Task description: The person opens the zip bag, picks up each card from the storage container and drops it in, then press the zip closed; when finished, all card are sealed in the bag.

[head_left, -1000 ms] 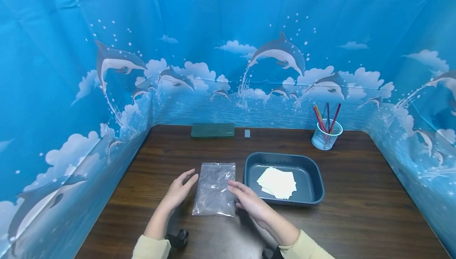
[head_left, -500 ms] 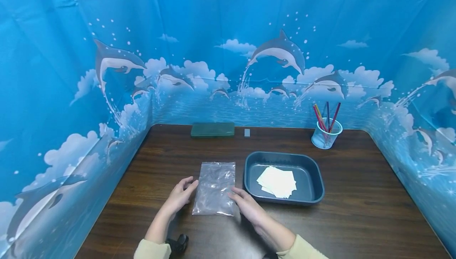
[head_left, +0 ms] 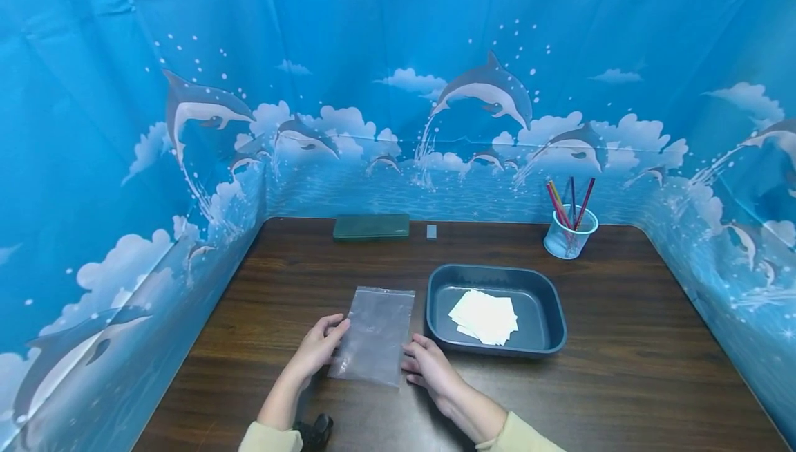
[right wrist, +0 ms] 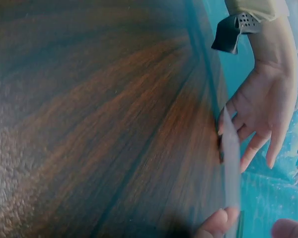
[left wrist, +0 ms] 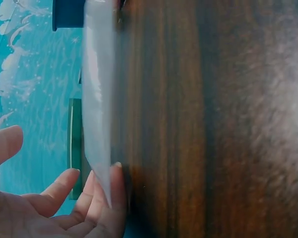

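A clear zip-lock plastic bag [head_left: 376,334] lies between the two hands, turned a little askew. Seen edge-on in the left wrist view, the bag [left wrist: 97,84] looks lifted off the table. My left hand [head_left: 314,348] is at its left side; the bag's edge lies among the fingers [left wrist: 118,186], while the thumb [left wrist: 7,144] stands well apart. My right hand [head_left: 435,372] supports the right side from below with its fingers [right wrist: 216,223], its thumb [right wrist: 289,229] away from the plastic. Both hands look relaxed. Some of the right hand is outside its wrist view.
To the right stands a dark blue tray [head_left: 556,314] with a loose pile of white paper sheets [head_left: 485,317]. A green case [head_left: 372,227] and a small grey-blue block [head_left: 432,232] lie at the table's back. A mesh cup [head_left: 569,239] holds several pencils.
The bag has lifted and turned slightly, its near edge shifting left and towards me. My right hand has drawn back from above the bag to its right edge; the left has closed in on the left edge.
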### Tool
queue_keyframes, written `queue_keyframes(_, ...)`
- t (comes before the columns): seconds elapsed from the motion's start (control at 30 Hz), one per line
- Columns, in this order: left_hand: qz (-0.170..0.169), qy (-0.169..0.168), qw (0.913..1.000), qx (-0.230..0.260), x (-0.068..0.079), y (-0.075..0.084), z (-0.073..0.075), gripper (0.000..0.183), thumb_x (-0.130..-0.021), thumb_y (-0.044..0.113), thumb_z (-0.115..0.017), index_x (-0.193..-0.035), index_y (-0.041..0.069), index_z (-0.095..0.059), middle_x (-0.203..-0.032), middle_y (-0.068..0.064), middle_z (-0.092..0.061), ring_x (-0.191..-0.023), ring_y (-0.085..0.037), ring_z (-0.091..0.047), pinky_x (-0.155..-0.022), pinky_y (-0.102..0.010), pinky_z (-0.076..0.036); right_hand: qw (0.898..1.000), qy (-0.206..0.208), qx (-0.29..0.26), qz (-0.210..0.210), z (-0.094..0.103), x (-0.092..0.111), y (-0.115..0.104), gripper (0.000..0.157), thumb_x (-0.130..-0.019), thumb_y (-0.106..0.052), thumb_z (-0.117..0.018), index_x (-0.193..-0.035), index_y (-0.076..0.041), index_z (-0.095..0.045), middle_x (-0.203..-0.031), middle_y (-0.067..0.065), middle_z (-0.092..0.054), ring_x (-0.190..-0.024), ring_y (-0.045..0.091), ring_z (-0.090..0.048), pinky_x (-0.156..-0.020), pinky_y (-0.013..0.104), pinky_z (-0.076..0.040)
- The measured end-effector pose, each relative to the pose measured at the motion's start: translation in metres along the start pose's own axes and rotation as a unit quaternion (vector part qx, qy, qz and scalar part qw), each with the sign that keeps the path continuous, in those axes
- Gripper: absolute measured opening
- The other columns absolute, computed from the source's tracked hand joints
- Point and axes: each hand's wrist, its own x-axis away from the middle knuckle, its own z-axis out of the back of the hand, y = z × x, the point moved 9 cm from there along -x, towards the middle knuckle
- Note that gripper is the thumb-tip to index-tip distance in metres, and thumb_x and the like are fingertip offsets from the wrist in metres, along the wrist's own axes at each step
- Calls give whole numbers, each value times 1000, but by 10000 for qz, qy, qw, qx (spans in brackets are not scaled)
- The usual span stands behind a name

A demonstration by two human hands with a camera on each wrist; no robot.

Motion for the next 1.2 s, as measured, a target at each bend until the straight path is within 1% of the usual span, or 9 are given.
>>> queue_keyframes(0.17,104,-149,9996,193,4,-4,-8,70,-96,45,-54,-142,-5,-35,-109,-20,-55,-88,-29,-57,-68,-39,-56,9992,-253,312,71,-1,-2,2,63,-93,-9,-49,-141,18,-18,-110,14,-62,-75,13,-56,-62,22,-45)
queue_keyframes(0.3,252,-186,9994,146,6,-7,-12,74,-95,47,-55,-143,-4,-33,-94,-13,-55,-75,-22,-56,-61,-34,-53,9945,-518,775,478,-5,1,-8,59,-92,-3,-46,-142,16,-22,-107,13,-64,-73,14,-56,-60,23,-45)
queue_keyframes(0.37,209,-158,9996,132,7,-6,-12,74,-94,48,-55,-143,-3,-34,-90,-12,-55,-71,-21,-56,-59,-32,-52,9902,-583,998,782,-8,4,-16,58,-91,-1,-46,-142,15,-24,-105,14,-64,-71,14,-57,-58,24,-46)
queue_keyframes(0.53,-53,-99,9994,314,8,4,-11,70,-95,45,-55,-142,-3,-36,-85,-10,-55,-68,-20,-56,-56,-28,-50,9685,-681,1822,1556,-14,12,-38,53,-95,-1,-47,-143,11,-28,-100,11,-64,-69,18,-58,-58,28,-48)
queue_keyframes(0.7,-208,44,9978,626,10,16,-14,59,-96,46,-53,-132,-1,-45,-74,-5,-53,-61,-17,-54,-52,-24,-47,9359,-544,2700,2196,-13,21,-56,50,-95,-1,-48,-143,3,-37,-99,4,-63,-77,16,-60,-69,29,-50)
queue_keyframes(0.83,-513,445,9954,674,13,33,-15,45,-99,41,-50,-120,1,-55,-69,-2,-51,-57,-15,-50,-51,-25,-44,9142,-262,3122,2572,-7,27,-68,50,-93,-1,-51,-143,-4,-41,-99,-2,-63,-75,10,-58,-68,27,-50)
queue_keyframes(0.93,-821,752,9910,745,15,46,-16,34,-101,30,-50,-114,0,-59,-69,-3,-53,-58,-13,-51,-52,-24,-46,9077,-164,3134,2785,-3,34,-75,51,-92,0,-54,-142,-8,-43,-97,-3,-64,-68,9,-59,-63,26,-51)
queue_keyframes(1.07,-1239,950,9823,1032,18,62,-21,23,-101,15,-50,-110,-4,-59,-74,-7,-57,-63,-16,-57,-56,-24,-51,9076,-97,2962,2975,4,44,-83,48,-93,-1,-58,-139,-11,-46,-95,-4,-65,-68,11,-62,-63,25,-52)
queue_keyframes(1.2,-1849,1082,9693,1204,27,81,-25,19,-100,12,-51,-107,-3,-60,-77,-10,-59,-65,-15,-59,-58,-24,-53,9080,124,2925,2997,14,53,-89,42,-94,-9,-61,-134,-16,-51,-94,-6,-66,-77,12,-61,-67,25,-52)
